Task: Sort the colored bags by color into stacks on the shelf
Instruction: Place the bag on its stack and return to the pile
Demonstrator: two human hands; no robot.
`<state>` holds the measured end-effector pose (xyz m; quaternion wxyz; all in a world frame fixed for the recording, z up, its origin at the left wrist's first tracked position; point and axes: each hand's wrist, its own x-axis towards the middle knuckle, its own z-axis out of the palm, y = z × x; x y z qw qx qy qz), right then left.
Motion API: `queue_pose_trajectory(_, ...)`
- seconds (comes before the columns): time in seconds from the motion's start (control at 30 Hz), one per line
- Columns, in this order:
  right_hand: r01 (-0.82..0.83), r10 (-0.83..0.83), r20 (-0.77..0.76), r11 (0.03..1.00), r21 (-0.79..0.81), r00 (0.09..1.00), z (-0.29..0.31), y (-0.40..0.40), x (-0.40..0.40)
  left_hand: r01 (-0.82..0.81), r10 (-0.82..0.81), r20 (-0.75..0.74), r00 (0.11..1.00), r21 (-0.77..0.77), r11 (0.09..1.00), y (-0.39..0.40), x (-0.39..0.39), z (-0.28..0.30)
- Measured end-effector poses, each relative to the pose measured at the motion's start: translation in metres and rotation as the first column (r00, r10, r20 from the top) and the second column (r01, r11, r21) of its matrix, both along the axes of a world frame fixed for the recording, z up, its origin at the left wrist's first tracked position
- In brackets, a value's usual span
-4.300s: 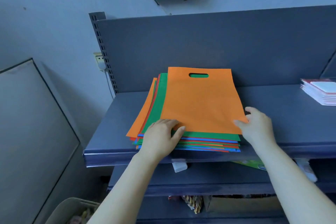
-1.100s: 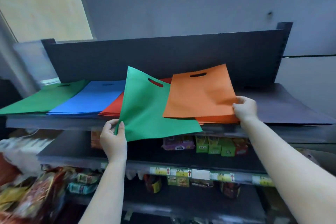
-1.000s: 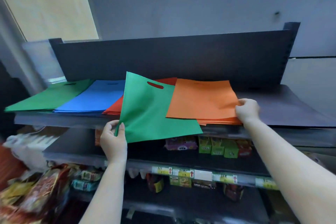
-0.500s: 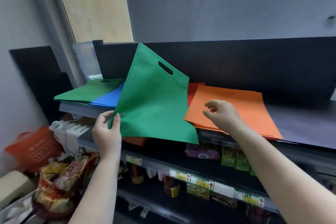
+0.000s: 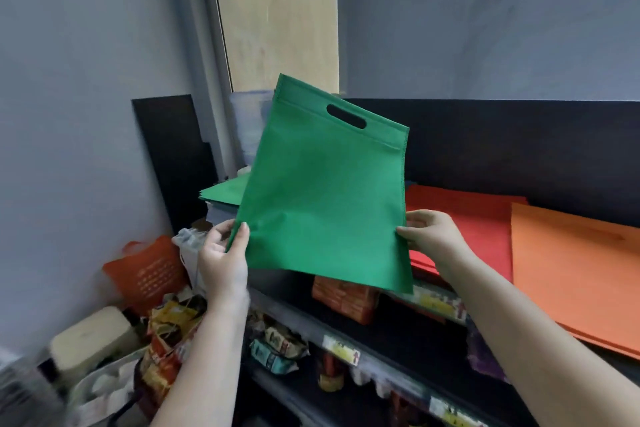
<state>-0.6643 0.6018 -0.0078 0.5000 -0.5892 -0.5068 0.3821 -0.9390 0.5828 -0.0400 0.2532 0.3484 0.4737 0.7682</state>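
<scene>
I hold a green bag (image 5: 322,198) upright in the air in front of the shelf, its cut-out handle at the top. My left hand (image 5: 223,256) pinches its lower left corner and my right hand (image 5: 429,236) pinches its right edge. Behind it on the dark shelf (image 5: 277,284) lies a green stack (image 5: 223,192) at the left. A red stack (image 5: 464,222) and an orange stack (image 5: 575,270) lie to the right. The blue stack is hidden behind the held bag.
Lower shelves with price tags (image 5: 341,352) carry snack packets (image 5: 277,343) and boxes (image 5: 343,295). An orange basket (image 5: 149,270) and more packets (image 5: 169,333) stand on the floor at the left. A dark back panel (image 5: 519,156) rises behind the shelf.
My right hand has left the orange stack and taken the green bag's right edge. The bag has been raised more upright and my view has swung left.
</scene>
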Motion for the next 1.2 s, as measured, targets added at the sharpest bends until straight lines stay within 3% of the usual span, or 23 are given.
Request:
queue_pose_trajectory(0.13, 0.012, -0.011, -0.003, 0.998, 0.055, 1.0, 0.006, 0.049, -0.053, 0.019, -0.022, -0.081, 0.996, -0.038, 0.999, 0.052, -0.058, 0.009)
queue_pose_trajectory(0.23, 0.016, -0.017, 0.02, 0.998, 0.058, 1.0, 0.01, 0.09, -0.092, 0.012, -0.027, -0.229, 0.973, -0.07, 0.997, 0.095, -0.102, 0.024)
queue_pose_trajectory(0.5, 0.1, -0.103, 0.233, 0.995, 0.025, 0.967, 0.008, 0.195, -0.174, -0.063, -0.009, -0.598, 0.802, -0.099, 0.993, 0.221, -0.19, 0.039)
queue_pose_trajectory(0.9, 0.26, -0.176, 0.505, 0.96, -0.101, 0.845, -0.027, 0.27, -0.212, -0.098, -0.277, -0.77, 0.574, -0.401, 0.911, 0.34, -0.225, -0.009)
queue_pose_trajectory(0.97, 0.262, -0.166, 0.545, 0.96, -0.102, 0.822, -0.027, 0.271, -0.212, -0.131, -0.336, -0.797, 0.502, -0.454, 0.881, 0.345, -0.222, -0.011)
queue_pose_trajectory(1.07, 0.241, -0.14, 0.609, 0.967, -0.087, 0.781, -0.023, 0.27, -0.204, -0.251, -0.326, -0.895, 0.305, -0.406, 0.879, 0.346, -0.214, -0.006)
queue_pose_trajectory(1.2, 0.178, -0.103, 0.696, 0.983, -0.037, 0.711, -0.006, 0.253, -0.18, -0.16, -0.339, -0.919, 0.202, -0.373, 0.914, 0.339, -0.178, 0.017)
